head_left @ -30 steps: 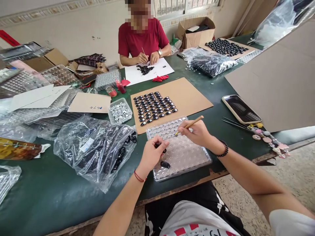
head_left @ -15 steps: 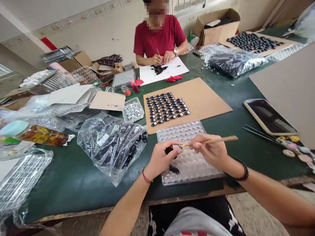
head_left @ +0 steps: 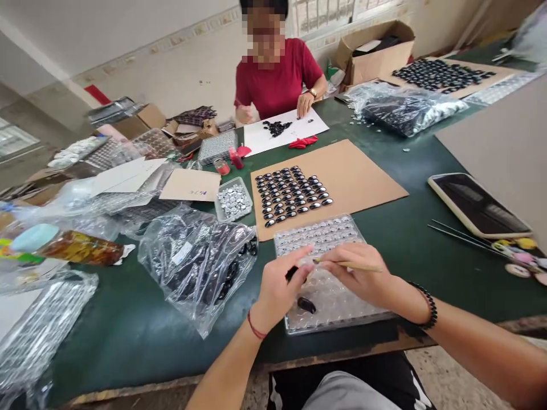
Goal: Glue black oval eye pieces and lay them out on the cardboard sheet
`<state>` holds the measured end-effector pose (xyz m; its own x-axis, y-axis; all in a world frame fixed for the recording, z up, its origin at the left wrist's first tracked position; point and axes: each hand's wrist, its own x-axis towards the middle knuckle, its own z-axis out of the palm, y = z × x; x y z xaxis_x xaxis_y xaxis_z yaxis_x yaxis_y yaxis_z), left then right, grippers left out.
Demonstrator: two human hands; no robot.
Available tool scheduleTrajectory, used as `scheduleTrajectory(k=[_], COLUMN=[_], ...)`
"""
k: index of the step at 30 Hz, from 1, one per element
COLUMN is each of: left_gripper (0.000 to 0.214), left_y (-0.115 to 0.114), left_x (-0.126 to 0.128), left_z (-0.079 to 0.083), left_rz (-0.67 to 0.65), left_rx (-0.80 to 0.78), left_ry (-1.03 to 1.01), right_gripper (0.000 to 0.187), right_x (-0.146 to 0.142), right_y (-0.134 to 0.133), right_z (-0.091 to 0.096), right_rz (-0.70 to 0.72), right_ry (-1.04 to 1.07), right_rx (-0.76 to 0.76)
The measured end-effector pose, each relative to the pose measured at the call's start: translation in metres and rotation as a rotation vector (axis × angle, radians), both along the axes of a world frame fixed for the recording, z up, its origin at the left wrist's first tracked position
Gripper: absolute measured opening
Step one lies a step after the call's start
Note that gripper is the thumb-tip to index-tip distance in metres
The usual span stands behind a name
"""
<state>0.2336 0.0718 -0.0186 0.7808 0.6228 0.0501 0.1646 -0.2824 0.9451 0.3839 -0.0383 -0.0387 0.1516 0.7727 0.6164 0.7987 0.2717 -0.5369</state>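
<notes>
My left hand (head_left: 280, 287) is pinched on a small black oval piece (head_left: 292, 273) above a clear blister tray (head_left: 331, 234) of glassy domes at the table's near edge. My right hand (head_left: 361, 279) grips a thin wooden stick (head_left: 352, 265) whose tip points at that piece. The two hands almost meet over the tray. Another black oval piece (head_left: 306, 304) lies on the tray just under my left hand. Beyond the tray, a brown cardboard sheet (head_left: 359, 176) carries rows of finished black ovals (head_left: 292, 193).
A clear bag of black pieces (head_left: 194, 262) lies left of the tray. A small tub of silver discs (head_left: 233, 199) stands behind it. A phone (head_left: 478, 205) and thin rods (head_left: 459, 236) lie right. A person in a red shirt (head_left: 277, 77) works opposite on white paper (head_left: 284, 131).
The stick in my right hand has tilted down and its tip has stayed by the piece in my left hand. The person opposite has drawn both hands apart. The view shifted slightly.
</notes>
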Motion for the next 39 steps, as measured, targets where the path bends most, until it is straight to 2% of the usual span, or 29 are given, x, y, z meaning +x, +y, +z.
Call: scheduleTrajectory(k=[3,9,14,17,21,23,25,28,30,34,39], left_gripper=[0.025,0.019,0.013,0.020,0.026,0.026,0.025,0.026,0.029,0.029,0.022], left_y=[-0.002,0.007,0.005,0.006,0.012,0.017,0.023,0.032,0.033,0.022,0.008], left_x=[0.002,0.004,0.005,0.008,0.009,0.008,0.005,0.001,0.001,0.006,0.008], left_z=[-0.005,-0.016,-0.014,-0.009,-0.002,-0.001,0.000,-0.001,-0.003,-0.007,-0.011], left_rz=[-0.094,-0.076,-0.118,-0.181,-0.224,-0.221,-0.152,0.065,0.135,0.046,-0.101], left_rx=[0.154,0.288,0.421,0.356,0.120,0.060,0.047,0.060,0.060,0.023,0.020], left_ry=[0.040,0.076,0.139,0.206,0.261,0.277,0.274,0.225,0.217,0.234,0.172], right_gripper=[0.011,0.012,0.015,0.020,0.023,0.021,0.018,0.015,0.013,0.011,0.011], right_x=[-0.001,-0.002,0.000,-0.001,-0.002,-0.001,0.002,0.008,0.010,0.009,0.006], right_y=[0.002,0.002,0.000,0.000,-0.001,-0.002,-0.002,-0.001,-0.001,-0.002,-0.006], right_z=[-0.002,-0.004,0.000,0.004,0.007,0.006,0.004,0.002,0.001,0.002,0.006], right_rz=[0.002,-0.001,0.017,0.041,0.057,0.066,0.053,0.000,-0.017,0.012,0.047], right_ry=[-0.082,-0.091,-0.045,-0.005,0.050,0.062,0.062,0.089,0.132,0.211,0.190], right_rx=[-0.013,-0.020,-0.047,-0.049,-0.119,-0.132,-0.117,-0.077,-0.056,-0.049,-0.047])
